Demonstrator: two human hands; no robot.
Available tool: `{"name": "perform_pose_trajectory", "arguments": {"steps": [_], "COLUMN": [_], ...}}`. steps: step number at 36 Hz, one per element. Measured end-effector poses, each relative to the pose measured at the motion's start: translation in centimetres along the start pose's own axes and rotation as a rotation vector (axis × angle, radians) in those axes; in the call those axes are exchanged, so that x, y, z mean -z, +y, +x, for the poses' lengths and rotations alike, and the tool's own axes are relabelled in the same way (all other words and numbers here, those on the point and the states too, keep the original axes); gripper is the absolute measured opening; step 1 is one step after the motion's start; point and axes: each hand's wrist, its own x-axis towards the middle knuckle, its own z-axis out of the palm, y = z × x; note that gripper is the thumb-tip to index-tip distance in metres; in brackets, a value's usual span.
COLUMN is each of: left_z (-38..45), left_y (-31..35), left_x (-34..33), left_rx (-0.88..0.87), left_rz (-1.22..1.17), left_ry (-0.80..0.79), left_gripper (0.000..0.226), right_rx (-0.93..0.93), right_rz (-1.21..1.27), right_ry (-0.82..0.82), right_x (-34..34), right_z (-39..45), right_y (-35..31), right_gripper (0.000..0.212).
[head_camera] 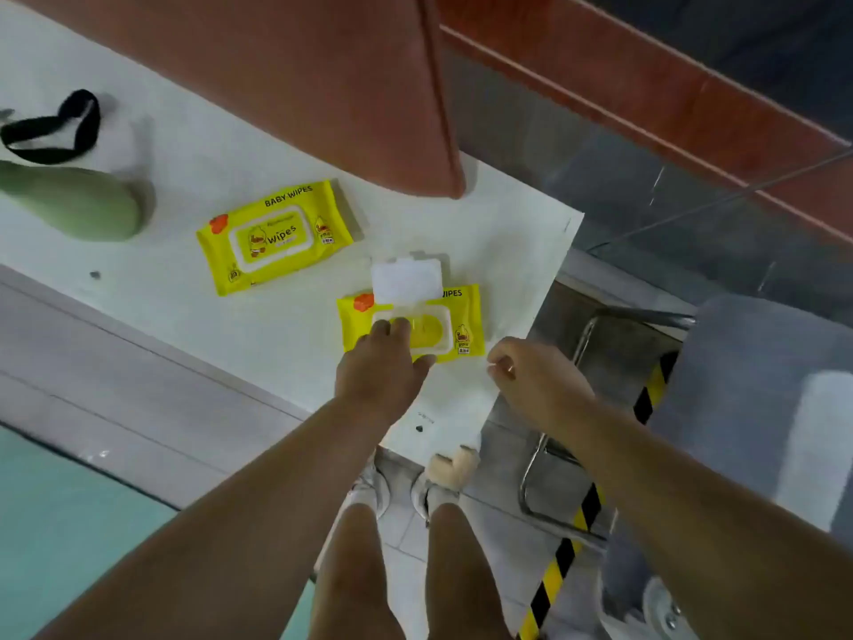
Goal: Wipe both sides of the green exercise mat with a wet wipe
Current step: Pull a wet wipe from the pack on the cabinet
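The green exercise mat (78,205) lies rolled up at the left edge of the white table (507,251). Two yellow baby wipes packs are on the table. The far pack (272,237) is closed. The near pack (461,325) has its white lid (406,279) flipped up. My left hand (383,362) rests on this near pack, fingertips at the left side of its opening. My right hand (535,381) hovers to the right of the pack with curled fingers, thumb against forefinger, and I make out nothing held between them.
A black strap loop (55,127) lies beyond the mat. A pink cushion-like shape (323,85) hangs over the table's far side. A grey chair (761,408) with a metal frame stands to the right, by black-and-yellow floor tape (567,547). A teal surface (69,524) lies lower left.
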Motion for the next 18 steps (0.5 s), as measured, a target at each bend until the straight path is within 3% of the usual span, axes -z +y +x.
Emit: {"name": "perform_pose_trajectory", "arguments": {"steps": [4,8,18], "left_z": [2.3,3.0,2.9], "left_y": [0.0,-0.5,-4.3], "left_x": [-0.8,-1.5,-0.7], "left_rx": [0.069,0.033,0.004], "left_rz": [-0.040,-0.037,-0.387], "left_ry": [0.106,0.158,0.177], "left_gripper": [0.050,0.030,0.010], "right_rx": [0.017,0.059,0.073], "right_rz": [0.088,0.156,0.111], "right_ry": [0.092,0.143,0.149], "right_x": [-1.3,-2.1,-3.6], "right_z": [2.1,3.7,6.0], "right_y": [-0.5,-1.5,-2.9], "right_gripper": [0.019,0.020,0.028]}}
